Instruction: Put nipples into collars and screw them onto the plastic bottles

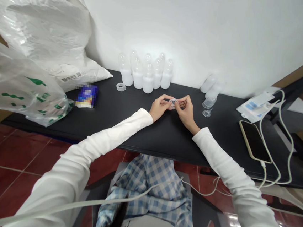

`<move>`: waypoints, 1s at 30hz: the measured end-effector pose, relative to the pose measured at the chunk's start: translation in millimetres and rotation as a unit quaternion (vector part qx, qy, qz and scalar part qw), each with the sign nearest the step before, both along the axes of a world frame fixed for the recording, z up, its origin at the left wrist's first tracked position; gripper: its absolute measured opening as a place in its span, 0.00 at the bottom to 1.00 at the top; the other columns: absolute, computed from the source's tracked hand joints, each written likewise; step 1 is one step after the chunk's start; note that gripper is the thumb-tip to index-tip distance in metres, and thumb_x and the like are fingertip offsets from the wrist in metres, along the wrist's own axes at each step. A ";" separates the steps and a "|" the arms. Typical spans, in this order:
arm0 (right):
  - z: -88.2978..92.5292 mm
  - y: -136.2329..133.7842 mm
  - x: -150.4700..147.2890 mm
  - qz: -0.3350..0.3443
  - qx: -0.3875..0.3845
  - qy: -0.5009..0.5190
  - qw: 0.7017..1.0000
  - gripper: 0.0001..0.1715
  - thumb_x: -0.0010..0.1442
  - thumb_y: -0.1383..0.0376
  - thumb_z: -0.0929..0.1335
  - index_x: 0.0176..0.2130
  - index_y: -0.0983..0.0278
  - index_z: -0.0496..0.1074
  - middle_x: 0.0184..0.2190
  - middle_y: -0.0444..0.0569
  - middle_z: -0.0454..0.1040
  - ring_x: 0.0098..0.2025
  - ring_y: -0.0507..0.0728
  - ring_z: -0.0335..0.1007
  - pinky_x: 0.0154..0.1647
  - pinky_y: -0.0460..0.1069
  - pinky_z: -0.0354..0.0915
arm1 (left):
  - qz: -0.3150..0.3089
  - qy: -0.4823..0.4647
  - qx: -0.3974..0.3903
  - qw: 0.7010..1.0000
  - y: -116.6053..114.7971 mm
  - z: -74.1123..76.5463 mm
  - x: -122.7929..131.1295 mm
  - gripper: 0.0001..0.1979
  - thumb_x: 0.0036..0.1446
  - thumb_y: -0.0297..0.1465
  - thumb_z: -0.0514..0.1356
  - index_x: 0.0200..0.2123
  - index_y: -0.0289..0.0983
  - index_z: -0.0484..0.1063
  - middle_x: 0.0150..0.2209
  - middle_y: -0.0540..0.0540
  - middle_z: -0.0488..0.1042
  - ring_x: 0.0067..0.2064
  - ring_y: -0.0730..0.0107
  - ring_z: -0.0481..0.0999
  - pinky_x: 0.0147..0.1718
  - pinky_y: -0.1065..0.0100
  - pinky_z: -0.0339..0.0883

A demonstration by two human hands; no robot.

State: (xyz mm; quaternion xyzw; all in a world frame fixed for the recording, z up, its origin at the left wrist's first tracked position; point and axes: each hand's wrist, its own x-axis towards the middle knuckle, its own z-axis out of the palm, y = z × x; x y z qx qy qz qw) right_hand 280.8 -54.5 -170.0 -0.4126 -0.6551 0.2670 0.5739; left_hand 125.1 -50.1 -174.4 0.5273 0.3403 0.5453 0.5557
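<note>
- pinching narrow here: fingertips of the left hand [160, 107] and right hand [185, 111] both on a clear plastic ring [172, 102], held between them
- frosted baby bottles [148, 78] lined up just past the fingers
- clear nipple [207, 113] sits right of the fingers, another ring [121, 86] off left

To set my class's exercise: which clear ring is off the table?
The ring pinched between left hand and right hand; the other ring lies on the black table.
</note>
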 end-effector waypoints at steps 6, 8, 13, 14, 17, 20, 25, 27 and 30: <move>2.4 -2.8 -2.1 -0.014 0.006 -0.021 1.000 0.25 0.59 0.44 0.72 0.32 0.57 0.61 0.27 0.39 0.62 0.26 0.50 0.57 0.28 0.50 0.59 | 0.008 0.015 0.001 1.000 -0.1 -1.3 0.8 0.18 0.52 0.39 0.73 0.43 0.37 0.78 0.29 0.50 0.81 0.31 0.73 0.81 0.39 0.68 0.79; 3.5 -4.4 -3.6 -0.016 0.006 -0.023 1.000 0.25 0.59 0.45 0.72 0.32 0.57 0.60 0.26 0.39 0.60 0.26 0.50 0.54 0.27 0.49 0.56 | 0.012 0.021 0.001 1.000 -0.7 -0.7 1.0 0.17 0.52 0.38 0.73 0.42 0.36 0.79 0.28 0.50 0.81 0.31 0.73 0.81 0.38 0.69 0.79; 3.6 -5.0 -4.0 -0.010 0.002 -0.018 1.000 0.25 0.60 0.44 0.72 0.32 0.57 0.59 0.26 0.38 0.60 0.25 0.50 0.54 0.27 0.50 0.56 | 0.016 0.016 -0.003 1.000 0.0 0.7 -0.1 0.17 0.51 0.38 0.73 0.41 0.35 0.79 0.27 0.50 0.80 0.31 0.73 0.80 0.37 0.69 0.78; 3.1 -4.4 -3.0 -0.008 -0.001 -0.019 1.000 0.25 0.59 0.43 0.71 0.33 0.57 0.60 0.26 0.39 0.61 0.26 0.50 0.55 0.28 0.50 0.58 | 0.014 0.012 -0.003 1.000 0.8 0.6 -0.6 0.17 0.50 0.38 0.74 0.41 0.36 0.79 0.28 0.50 0.80 0.31 0.73 0.80 0.37 0.69 0.78; 0.6 -1.8 0.8 0.005 -0.014 -0.025 1.000 0.26 0.59 0.42 0.71 0.36 0.57 0.62 0.29 0.40 0.67 0.29 0.51 0.62 0.32 0.51 0.63 | 0.008 0.005 -0.006 1.000 3.5 -0.4 -2.3 0.17 0.52 0.39 0.73 0.41 0.35 0.79 0.30 0.48 0.81 0.32 0.72 0.80 0.39 0.67 0.78; -3.2 1.9 3.2 0.042 -0.035 -0.025 0.998 0.28 0.57 0.41 0.73 0.41 0.57 0.63 0.32 0.41 0.69 0.31 0.51 0.65 0.34 0.50 0.65 | 0.016 0.003 -0.018 1.000 5.8 -1.7 -3.5 0.16 0.54 0.37 0.71 0.43 0.35 0.79 0.33 0.46 0.82 0.34 0.71 0.80 0.43 0.64 0.77; -8.2 7.0 3.6 0.057 -0.042 0.008 0.997 0.32 0.53 0.42 0.75 0.42 0.56 0.60 0.35 0.40 0.68 0.32 0.50 0.66 0.32 0.48 0.65 | -0.003 0.022 0.025 0.999 5.7 -1.3 -3.7 0.18 0.54 0.34 0.70 0.48 0.36 0.78 0.35 0.46 0.82 0.36 0.71 0.80 0.47 0.64 0.75; -8.3 7.3 3.5 0.061 -0.038 0.017 0.997 0.32 0.53 0.43 0.76 0.41 0.56 0.59 0.34 0.40 0.67 0.31 0.50 0.66 0.31 0.48 0.64 | -0.010 0.025 0.039 0.999 5.0 -0.9 -3.4 0.18 0.54 0.36 0.71 0.47 0.36 0.78 0.36 0.46 0.82 0.36 0.71 0.80 0.47 0.64 0.75; -6.9 6.0 2.9 0.066 -0.033 0.022 0.997 0.30 0.54 0.45 0.76 0.39 0.57 0.59 0.32 0.38 0.64 0.30 0.49 0.64 0.30 0.47 0.63 | -0.012 0.026 0.040 0.999 4.5 -1.4 -2.6 0.18 0.53 0.37 0.72 0.45 0.36 0.78 0.34 0.46 0.82 0.35 0.72 0.80 0.45 0.66 0.75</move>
